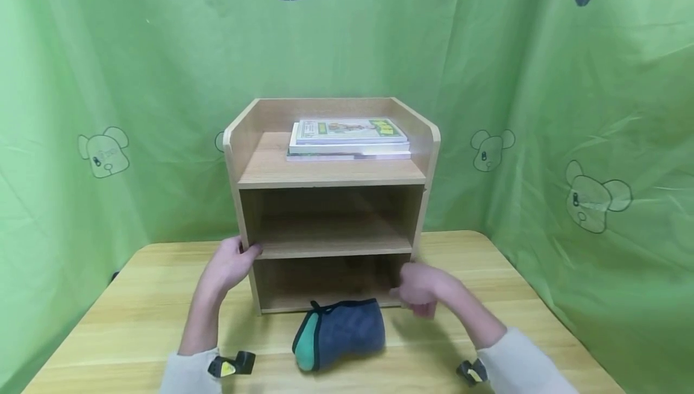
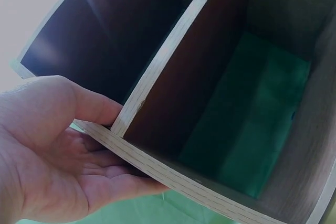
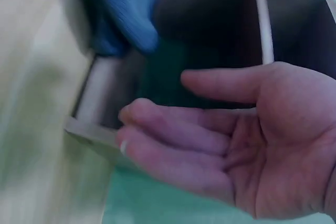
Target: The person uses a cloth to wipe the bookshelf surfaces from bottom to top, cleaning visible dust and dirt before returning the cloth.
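A small wooden shelf unit (image 1: 332,250) stands on the table. My left hand (image 1: 230,264) grips its left side panel, thumb at the front edge where the middle board joins and fingers on the outside. In the left wrist view the left hand (image 2: 68,145) holds that panel from both faces. My right hand (image 1: 425,285) is beside the lower right front corner, holding nothing. The right wrist view, blurred, shows the right hand (image 3: 226,135) with its fingers loosely bent and apart from the thumb. A soft blue and teal fabric item (image 1: 349,334) with black edging lies before the shelf.
Several thin books (image 1: 349,141) lie stacked on the shelf's top level. The wooden table (image 1: 135,322) extends on both sides of the unit. Green curtains (image 1: 162,50) with cartoon prints hang behind and along both sides.
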A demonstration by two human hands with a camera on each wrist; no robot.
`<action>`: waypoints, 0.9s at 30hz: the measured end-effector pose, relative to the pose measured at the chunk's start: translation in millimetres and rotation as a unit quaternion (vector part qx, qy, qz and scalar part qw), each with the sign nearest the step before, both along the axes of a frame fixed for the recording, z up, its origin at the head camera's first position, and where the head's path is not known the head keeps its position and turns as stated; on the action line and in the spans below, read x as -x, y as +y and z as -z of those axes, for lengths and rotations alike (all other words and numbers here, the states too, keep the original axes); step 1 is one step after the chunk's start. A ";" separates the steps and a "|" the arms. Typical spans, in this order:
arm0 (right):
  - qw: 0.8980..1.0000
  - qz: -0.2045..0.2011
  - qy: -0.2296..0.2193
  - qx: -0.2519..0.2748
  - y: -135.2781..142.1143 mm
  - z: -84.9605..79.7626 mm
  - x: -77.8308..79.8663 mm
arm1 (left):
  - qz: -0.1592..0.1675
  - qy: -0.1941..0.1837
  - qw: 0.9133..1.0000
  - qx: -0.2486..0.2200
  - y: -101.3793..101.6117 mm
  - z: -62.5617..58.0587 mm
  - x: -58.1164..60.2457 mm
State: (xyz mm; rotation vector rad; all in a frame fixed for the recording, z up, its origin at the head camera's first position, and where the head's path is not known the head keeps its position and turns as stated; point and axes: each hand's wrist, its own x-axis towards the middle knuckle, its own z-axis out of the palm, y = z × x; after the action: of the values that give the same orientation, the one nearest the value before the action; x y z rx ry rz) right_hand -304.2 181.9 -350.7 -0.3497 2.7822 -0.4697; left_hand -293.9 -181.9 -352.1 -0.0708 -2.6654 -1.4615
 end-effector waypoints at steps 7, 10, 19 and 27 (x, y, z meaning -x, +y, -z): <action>0.972 -0.101 0.202 0.063 -47.2 35.2 -21.9 | -0.005 -0.011 1.000 0.000 -0.4 1.0 -2.2; 0.958 -0.140 0.236 0.081 -63.9 43.2 -35.9 | -0.006 -0.010 1.000 0.003 -0.1 0.2 -1.2; 0.977 -0.188 0.101 -0.019 -97.2 58.1 -60.8 | -0.016 -0.014 1.000 0.000 -1.6 -0.7 1.3; 0.972 -0.205 0.097 -0.065 -94.1 75.1 -57.3 | -0.018 -0.015 1.000 -0.005 0.3 -1.0 1.4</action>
State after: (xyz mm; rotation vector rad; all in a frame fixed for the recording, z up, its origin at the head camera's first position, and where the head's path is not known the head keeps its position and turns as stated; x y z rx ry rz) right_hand -246.8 87.8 -425.8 -0.9587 2.7940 -0.1604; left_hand -295.3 -181.6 -351.1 0.0004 -2.6672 -1.4768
